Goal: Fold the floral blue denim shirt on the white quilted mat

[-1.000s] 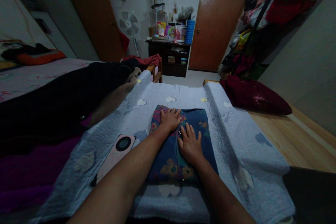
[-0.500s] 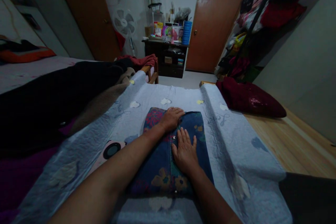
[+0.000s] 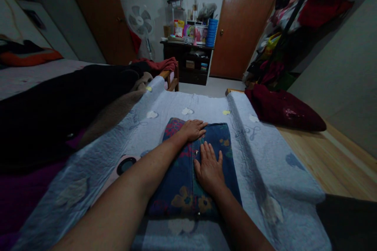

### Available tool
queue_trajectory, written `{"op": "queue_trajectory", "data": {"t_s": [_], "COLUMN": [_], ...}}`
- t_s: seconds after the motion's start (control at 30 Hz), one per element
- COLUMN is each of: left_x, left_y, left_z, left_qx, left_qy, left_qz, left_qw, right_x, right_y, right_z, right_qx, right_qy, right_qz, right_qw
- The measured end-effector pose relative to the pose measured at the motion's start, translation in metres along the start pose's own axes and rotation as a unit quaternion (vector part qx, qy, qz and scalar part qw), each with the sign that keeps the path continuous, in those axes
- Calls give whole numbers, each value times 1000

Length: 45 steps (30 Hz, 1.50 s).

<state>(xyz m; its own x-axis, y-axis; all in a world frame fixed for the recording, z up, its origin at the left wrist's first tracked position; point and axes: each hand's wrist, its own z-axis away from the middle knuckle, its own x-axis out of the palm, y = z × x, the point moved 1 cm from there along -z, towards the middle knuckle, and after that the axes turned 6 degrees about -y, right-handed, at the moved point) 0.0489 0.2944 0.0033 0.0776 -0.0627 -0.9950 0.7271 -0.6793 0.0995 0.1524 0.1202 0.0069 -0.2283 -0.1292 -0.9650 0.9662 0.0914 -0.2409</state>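
Observation:
A folded dark-blue floral garment (image 3: 184, 200) with metal buttons down its front lies flat before me; it looks like a denim jacket or shirt. My left hand (image 3: 193, 130) rests palm down across its far edge, fingers pointing right. Nearer to me, my right hand (image 3: 209, 166) lies flat on the right half, fingers spread beside a button. Neither hand grips the cloth. Under the garment spreads a pale blue quilted sheet (image 3: 132, 131) with leaf and cloud shapes. A pink thing with a dark ring (image 3: 126, 164) is partly hidden behind my left forearm.
Dark clothing (image 3: 67, 98) is heaped on the left. On the right, a folded maroon garment (image 3: 284, 108) lies on a wooden surface (image 3: 312, 149). Farther off stand a fan (image 3: 140, 21), a dark cabinet (image 3: 193, 76) and a brown door (image 3: 241, 27). Clothes (image 3: 321, 8) hang at the upper right.
The view has shifted slightly. Both hands stay flat on the folded garment in nearly the same places, with the left fingers a little more spread.

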Motion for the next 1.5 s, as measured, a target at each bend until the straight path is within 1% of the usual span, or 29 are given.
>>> {"op": "queue_trajectory", "data": {"t_s": [0.13,0.23,0.33,0.4,0.5,0.57,0.67,0.8,0.83,0.9,1.0,1.07,1.1,1.13,1.23,1.33,1.5], "left_x": [-2,-6,-9,-6,2,8,12,6,3,-3,-7,-6,-5,-3,1,3,6], "left_y": [4,11,22,30,38,41,41,38,38,41,60,80,90,99,117,121,119], "left_z": [0,14,49,78,117,131,135,128,128,131,149,165,173,181,195,196,194], "left_qx": [-32,-57,-79,-82,-140,-169,-178,-175,-177,-191,-196,-161,-151,-155,-177,-186,-186], "left_qy": [34,55,56,39,20,25,38,45,40,13,-44,-56,-56,-51,-13,16,14], "left_qz": [6,21,22,7,-7,-7,-1,9,13,32,71,90,97,101,100,93,80], "left_qw": [999,997,995,996,990,985,983,984,983,981,977,981,982,981,979,978,979], "right_x": [0,0,1,2,2,2,0,-2,-3,-5,-10,-12,-12,-12,-9,-6,-6], "right_y": [0,0,0,0,0,0,0,-1,-1,-1,0,0,-1,-1,-4,-6,-5], "right_z": [0,1,1,1,1,1,2,3,3,3,5,8,11,14,25,36,51], "right_qx": [0,-3,-3,-3,-4,-3,1,5,5,2,1,1,-1,-3,-16,-33,-63], "right_qy": [0,4,6,9,16,17,13,2,0,0,-14,-37,-46,-50,-23,3,-10], "right_qz": [3,6,8,9,6,4,5,2,1,-3,-18,-35,-45,-53,-67,-70,-70], "right_qw": [1000,1000,1000,1000,1000,1000,1000,1000,1000,1000,1000,999,998,997,997,997,996]}}
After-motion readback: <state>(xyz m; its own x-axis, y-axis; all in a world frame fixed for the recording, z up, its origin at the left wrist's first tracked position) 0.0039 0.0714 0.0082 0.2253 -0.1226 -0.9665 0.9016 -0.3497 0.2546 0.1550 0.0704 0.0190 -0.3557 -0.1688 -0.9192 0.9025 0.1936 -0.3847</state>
